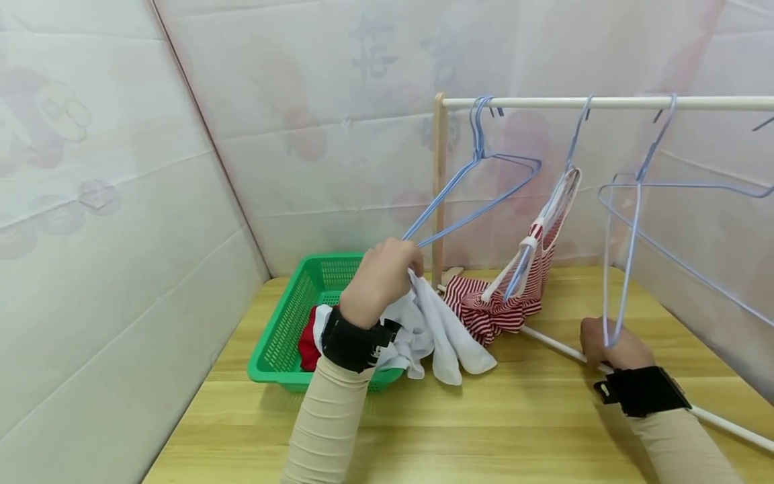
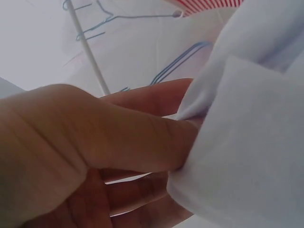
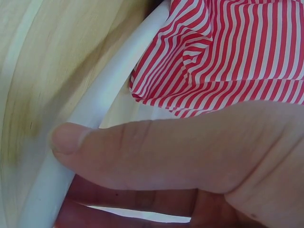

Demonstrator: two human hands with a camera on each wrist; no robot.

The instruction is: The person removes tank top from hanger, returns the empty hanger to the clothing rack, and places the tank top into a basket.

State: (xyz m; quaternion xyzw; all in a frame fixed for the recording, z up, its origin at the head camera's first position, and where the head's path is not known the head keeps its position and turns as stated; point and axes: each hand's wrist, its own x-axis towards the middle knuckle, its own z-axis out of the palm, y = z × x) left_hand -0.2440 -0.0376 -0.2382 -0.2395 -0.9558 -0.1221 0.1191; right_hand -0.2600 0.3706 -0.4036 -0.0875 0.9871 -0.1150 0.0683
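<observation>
With thumb and fingers my left hand (image 1: 383, 272) pinches a white garment (image 1: 450, 343), part of which hangs over the side of a green basket (image 1: 272, 343). The left wrist view shows the white cloth (image 2: 251, 137) between thumb and fingers. My right hand (image 1: 617, 344) holds the rack's low white rod (image 3: 97, 99), its thumb lying across the rod. A red-and-white striped garment (image 1: 535, 282) hangs from a blue hanger (image 1: 571, 148), its lower part lying on the table near the low rod; it also shows beside the hand in the right wrist view.
The rack has a top white rail (image 1: 532, 103) and a wooden post (image 1: 440, 188). Bare blue hangers (image 1: 478, 158) hang behind the left hand. Another bare hanger (image 1: 637, 188) hangs above the right hand. Red cloth (image 1: 308, 343) lies in the basket on the wooden table (image 1: 471, 437).
</observation>
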